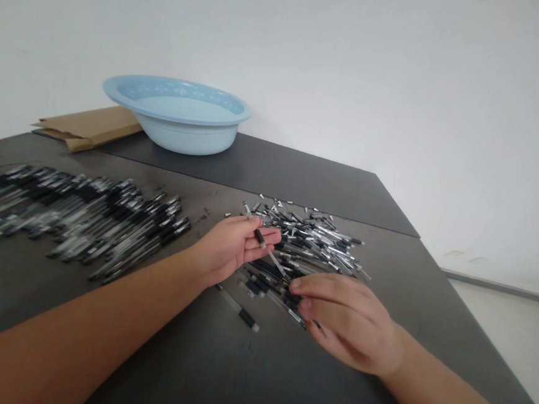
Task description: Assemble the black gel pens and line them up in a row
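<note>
My left hand (233,246) lies palm up on the dark table (182,357) and holds a black-and-clear pen (263,240) across its fingers. Just beyond it sits a loose heap of similar pens (315,240). My right hand (344,320) rests palm down at the near edge of that heap, fingertips closed on pens at the pile's edge. A single pen (240,308) lies alone on the table below my left hand.
A long spread of more black pens (77,215) covers the table's left side. A pale blue plastic basin (178,117) stands at the back, with a flat brown cardboard piece (86,126) beside it. The table's right edge drops to a light floor (511,333).
</note>
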A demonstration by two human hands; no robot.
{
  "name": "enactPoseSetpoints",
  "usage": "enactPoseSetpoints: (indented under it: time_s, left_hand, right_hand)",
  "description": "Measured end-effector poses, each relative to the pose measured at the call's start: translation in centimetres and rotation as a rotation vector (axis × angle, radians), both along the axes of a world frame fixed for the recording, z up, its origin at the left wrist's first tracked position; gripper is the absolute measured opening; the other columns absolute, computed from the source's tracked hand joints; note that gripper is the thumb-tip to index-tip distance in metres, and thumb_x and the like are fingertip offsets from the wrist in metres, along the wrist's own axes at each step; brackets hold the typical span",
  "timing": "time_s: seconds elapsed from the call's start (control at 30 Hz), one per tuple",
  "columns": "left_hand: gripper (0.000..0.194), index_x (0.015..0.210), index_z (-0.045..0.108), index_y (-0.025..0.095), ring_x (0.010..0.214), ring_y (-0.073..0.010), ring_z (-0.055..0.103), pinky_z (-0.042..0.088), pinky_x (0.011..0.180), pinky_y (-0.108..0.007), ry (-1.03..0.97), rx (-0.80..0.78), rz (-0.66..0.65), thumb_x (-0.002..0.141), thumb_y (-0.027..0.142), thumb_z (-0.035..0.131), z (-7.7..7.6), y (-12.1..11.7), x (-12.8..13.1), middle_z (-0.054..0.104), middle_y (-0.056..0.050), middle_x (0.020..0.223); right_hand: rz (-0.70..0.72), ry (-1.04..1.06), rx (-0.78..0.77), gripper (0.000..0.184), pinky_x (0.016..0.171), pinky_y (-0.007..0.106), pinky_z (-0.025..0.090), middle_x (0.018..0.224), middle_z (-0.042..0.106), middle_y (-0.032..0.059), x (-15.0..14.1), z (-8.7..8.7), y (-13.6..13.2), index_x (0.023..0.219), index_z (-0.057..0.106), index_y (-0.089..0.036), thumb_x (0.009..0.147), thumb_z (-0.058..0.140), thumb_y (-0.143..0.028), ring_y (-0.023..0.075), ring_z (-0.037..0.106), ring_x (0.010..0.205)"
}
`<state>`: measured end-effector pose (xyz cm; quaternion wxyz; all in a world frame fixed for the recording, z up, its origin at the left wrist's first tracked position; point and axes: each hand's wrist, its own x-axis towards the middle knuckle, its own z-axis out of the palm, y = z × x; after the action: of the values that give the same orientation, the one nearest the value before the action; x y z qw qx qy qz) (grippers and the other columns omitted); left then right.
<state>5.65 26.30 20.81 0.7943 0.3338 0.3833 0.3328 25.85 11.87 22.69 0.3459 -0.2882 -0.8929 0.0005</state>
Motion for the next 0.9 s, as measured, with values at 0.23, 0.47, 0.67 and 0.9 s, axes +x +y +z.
enactPoseSetpoints:
  time_s: [0.23, 0.47, 0.67, 0.9]
  left_hand:
    - [0.018, 0.092, 0.059, 0.014, 0.091, -0.0194, 0.081, 0.067, 0.070, -0.023, -0.009, -0.077, -0.054, 0.107, 0.011, 0.050, 0.48, -0.67, 0.07, 0.079, -0.018, 0.104]
    - [0.017, 0.093, 0.058, 0.014, 0.093, -0.0195, 0.081, 0.067, 0.073, -0.024, -0.034, -0.088, -0.072, 0.108, 0.013, 0.049, 0.34, -0.70, -0.01, 0.079, -0.017, 0.104]
    - [0.017, 0.094, 0.057, 0.014, 0.091, -0.0195, 0.081, 0.067, 0.072, -0.025, -0.030, -0.106, -0.068, 0.109, 0.014, 0.047, 0.30, -0.62, -0.02, 0.079, -0.016, 0.099]
    - [0.017, 0.095, 0.057, 0.014, 0.092, -0.0202, 0.081, 0.068, 0.073, -0.025, -0.043, -0.114, -0.083, 0.109, 0.014, 0.047, 0.04, -0.61, -0.04, 0.079, -0.016, 0.101]
  right_hand:
    - [-0.009, -0.036, -0.001, 0.030, 0.099, 0.037, 0.062, 0.124, 0.075, 0.0194, -0.19, -0.29, 0.20, 0.126, 0.064, -0.009, 0.097, 0.059, -0.006, 0.0234, 0.071, 0.121]
    - [-0.028, -0.033, 0.069, 0.028, 0.094, 0.034, 0.064, 0.116, 0.078, 0.0188, -0.31, -0.10, 0.06, 0.122, 0.065, -0.010, 0.094, 0.063, -0.005, 0.0234, 0.074, 0.115]
    - [-0.037, -0.068, 0.112, 0.020, 0.092, 0.033, 0.066, 0.113, 0.079, 0.0182, -0.41, 0.14, 0.29, 0.117, 0.067, -0.009, 0.098, 0.060, -0.007, 0.0235, 0.076, 0.110]
    - [-0.029, -0.089, 0.144, 0.019, 0.090, 0.034, 0.067, 0.113, 0.081, 0.0165, -0.41, 0.06, 0.43, 0.115, 0.069, -0.010, 0.098, 0.062, -0.007, 0.0238, 0.076, 0.113]
